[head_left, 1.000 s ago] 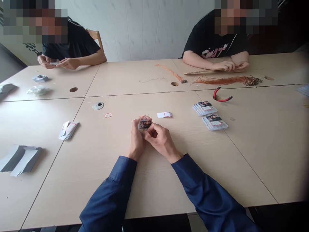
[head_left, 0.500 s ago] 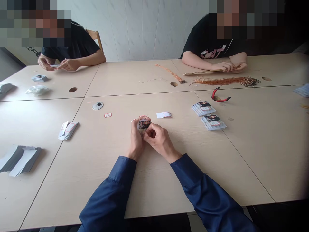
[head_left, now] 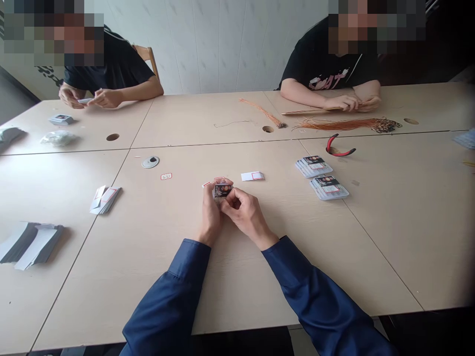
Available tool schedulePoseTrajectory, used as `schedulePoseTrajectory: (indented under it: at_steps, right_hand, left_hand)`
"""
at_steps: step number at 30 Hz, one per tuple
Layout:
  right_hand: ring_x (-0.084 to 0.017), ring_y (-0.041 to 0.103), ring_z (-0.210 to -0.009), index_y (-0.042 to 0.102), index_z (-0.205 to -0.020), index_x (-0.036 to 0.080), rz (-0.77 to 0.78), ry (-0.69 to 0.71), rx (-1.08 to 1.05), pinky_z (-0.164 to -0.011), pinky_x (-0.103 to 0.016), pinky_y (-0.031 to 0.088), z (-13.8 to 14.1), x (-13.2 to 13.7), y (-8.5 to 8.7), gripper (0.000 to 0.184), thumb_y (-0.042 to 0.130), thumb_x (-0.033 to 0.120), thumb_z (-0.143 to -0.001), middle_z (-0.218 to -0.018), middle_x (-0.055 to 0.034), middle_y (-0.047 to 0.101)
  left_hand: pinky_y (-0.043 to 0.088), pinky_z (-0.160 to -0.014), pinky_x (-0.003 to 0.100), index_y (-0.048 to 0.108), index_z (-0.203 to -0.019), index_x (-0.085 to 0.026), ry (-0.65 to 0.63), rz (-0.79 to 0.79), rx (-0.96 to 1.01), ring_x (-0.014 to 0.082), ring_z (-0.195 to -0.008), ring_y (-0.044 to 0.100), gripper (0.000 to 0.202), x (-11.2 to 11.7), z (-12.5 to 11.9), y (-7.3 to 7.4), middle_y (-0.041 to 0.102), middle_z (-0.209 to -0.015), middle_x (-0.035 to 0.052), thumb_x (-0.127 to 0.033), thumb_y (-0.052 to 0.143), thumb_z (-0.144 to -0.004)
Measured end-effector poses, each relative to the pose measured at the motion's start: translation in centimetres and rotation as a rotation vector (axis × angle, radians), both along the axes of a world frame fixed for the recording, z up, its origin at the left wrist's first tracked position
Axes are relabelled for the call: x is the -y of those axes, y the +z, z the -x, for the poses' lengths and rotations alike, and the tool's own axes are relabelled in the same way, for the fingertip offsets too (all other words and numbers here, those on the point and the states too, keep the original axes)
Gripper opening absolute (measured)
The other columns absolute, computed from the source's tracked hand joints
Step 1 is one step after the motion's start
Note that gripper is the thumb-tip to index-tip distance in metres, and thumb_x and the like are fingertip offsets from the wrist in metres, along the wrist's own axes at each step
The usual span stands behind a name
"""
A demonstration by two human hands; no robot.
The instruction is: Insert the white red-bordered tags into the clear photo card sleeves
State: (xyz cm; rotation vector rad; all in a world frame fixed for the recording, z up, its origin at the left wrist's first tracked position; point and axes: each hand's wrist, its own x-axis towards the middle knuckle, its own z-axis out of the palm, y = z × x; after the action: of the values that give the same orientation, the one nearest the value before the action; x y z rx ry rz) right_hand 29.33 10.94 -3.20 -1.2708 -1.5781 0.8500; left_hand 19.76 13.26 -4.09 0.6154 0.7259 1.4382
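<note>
A small clear plastic case with a black printed label [head_left: 223, 190] is held just above the table in front of me. My left hand [head_left: 211, 212] is closed around its left side and far edge. At its lower right, the thumb and fingers of my right hand [head_left: 247, 211] are pinched together against the case; whether anything small sits between them is hidden. Just beyond the hands lies a folded white paper slip with a red-outlined label [head_left: 252, 176]. A small red-bordered sticker [head_left: 166, 176] rests farther left.
Stacked labelled plastic cases [head_left: 328, 188] and red-handled pliers [head_left: 339, 147] lie to the right. Folded white slips [head_left: 105, 200] and a larger paper stack [head_left: 33, 244] are on the left. Orange wires [head_left: 341, 123] lie before one co-worker; another co-worker's hands [head_left: 107, 98] hold something small.
The label on the case looks turned slightly, and my right fingers have shifted a little against its lower edge. The things on the table lie as before.
</note>
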Motion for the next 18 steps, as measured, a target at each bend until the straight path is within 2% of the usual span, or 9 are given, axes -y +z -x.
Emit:
schedulePoseTrajectory:
  at_steps: [18]
  right_hand:
    - [-0.012,0.045,-0.057,0.045,-0.065,0.022,0.017,0.012,-0.024,-0.057,-0.025,0.037,0.01,-0.28,-0.26,0.023,0.06,0.03,-0.08,-0.062,0.0036,0.052]
  left_hand:
    - [0.048,-0.076,0.022,0.068,-0.079,-0.017,0.001,-0.012,-0.011,0.0145,-0.081,0.057,0.029,-0.05,0.04,-0.18,0.06,-0.087,0.0037,-0.035,0.047,-0.087]
